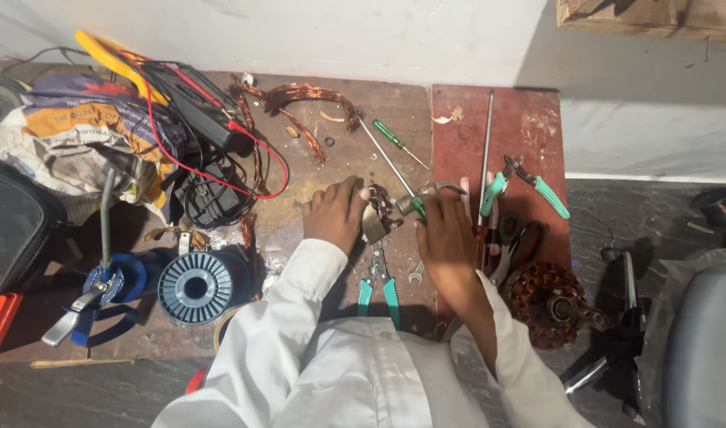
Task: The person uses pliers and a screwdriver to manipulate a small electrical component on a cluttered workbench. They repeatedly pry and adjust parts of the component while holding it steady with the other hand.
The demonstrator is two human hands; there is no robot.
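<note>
Your left hand (335, 214) is curled over a small metal part (374, 222), fingers pressed against its left side, holding it on the worktop (315, 158). Your right hand (444, 230) is closed round a green-handled tool (417, 206), whose far end meets the part from the right; its tip is hidden between your hands, so you cannot tell what kind of tool it is. Both hands sit close together at the middle of the worktop, the part between them.

Just near of the part lie green-handled pliers (378, 287), jaws pointing toward it, with a small wrench (416, 273) beside them on the right. Far of your hands, a long thin rod (386, 157) slants toward the part, and a green screwdriver (398, 143) lies just right of it. On the red board (529, 119) to the right, a second rod (486, 150) runs near to far, with green-handled cutters (529, 184) beside it and black-handled scissors (515, 242) just right of your right hand. A motor winding (551, 305) sits at the near right.

To the left, a blue wire spool (195, 287) stands near, a clamp (93, 293) further left. A tangle of red and black leads (212, 150) and a yellow meter (113, 59) lie at the far left, by crumpled newspaper (70, 127). Scraps of copper wire (303, 99) lie at the far edge.
</note>
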